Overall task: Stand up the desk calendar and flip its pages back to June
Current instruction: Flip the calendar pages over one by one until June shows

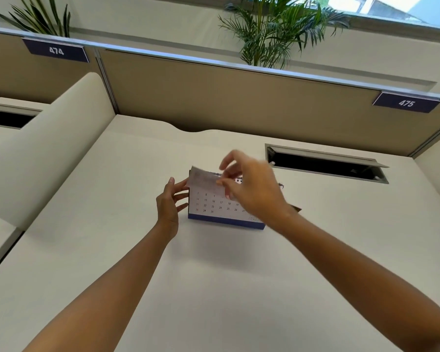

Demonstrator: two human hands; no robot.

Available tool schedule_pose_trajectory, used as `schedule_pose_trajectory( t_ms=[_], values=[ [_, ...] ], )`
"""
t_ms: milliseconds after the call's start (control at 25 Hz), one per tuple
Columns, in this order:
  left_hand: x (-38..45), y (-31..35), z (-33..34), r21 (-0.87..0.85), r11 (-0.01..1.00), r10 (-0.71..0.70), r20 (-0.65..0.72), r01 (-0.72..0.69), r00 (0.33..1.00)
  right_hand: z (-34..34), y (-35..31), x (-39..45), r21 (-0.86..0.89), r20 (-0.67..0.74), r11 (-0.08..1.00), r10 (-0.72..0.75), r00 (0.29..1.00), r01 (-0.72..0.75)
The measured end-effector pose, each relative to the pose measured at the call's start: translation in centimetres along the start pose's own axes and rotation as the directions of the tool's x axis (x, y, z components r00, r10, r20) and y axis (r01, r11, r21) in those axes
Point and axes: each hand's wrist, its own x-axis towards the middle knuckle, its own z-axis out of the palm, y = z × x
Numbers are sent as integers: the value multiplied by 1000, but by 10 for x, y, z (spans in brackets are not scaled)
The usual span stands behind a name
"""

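From the head camera, the desk calendar [221, 207] stands upright near the middle of the white desk [112, 250], so the standing step looks done and page flipping is in hand. The left hand [169, 203] steadies its left edge, fingers spread and loosely open. The right hand [252, 189] pinches a lifted page [202, 180] between thumb and fingers. The month shown is unreadable. Next, the page probably needs carrying over the spiral binding [239, 179] without toppling the stand.
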Motion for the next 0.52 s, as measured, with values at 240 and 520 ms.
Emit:
schedule_pose_trajectory(
  t_ms=[240,520],
  values=[
    [-2,0,2,15,1000,25,5,-25,1000,-39,-18,77,-267,14,951,-159,987,157],
    [-2,3,2,3,1000,9,9,-9,1000,-17,0,144,-486,125,846,-184,975,222]
  ],
)
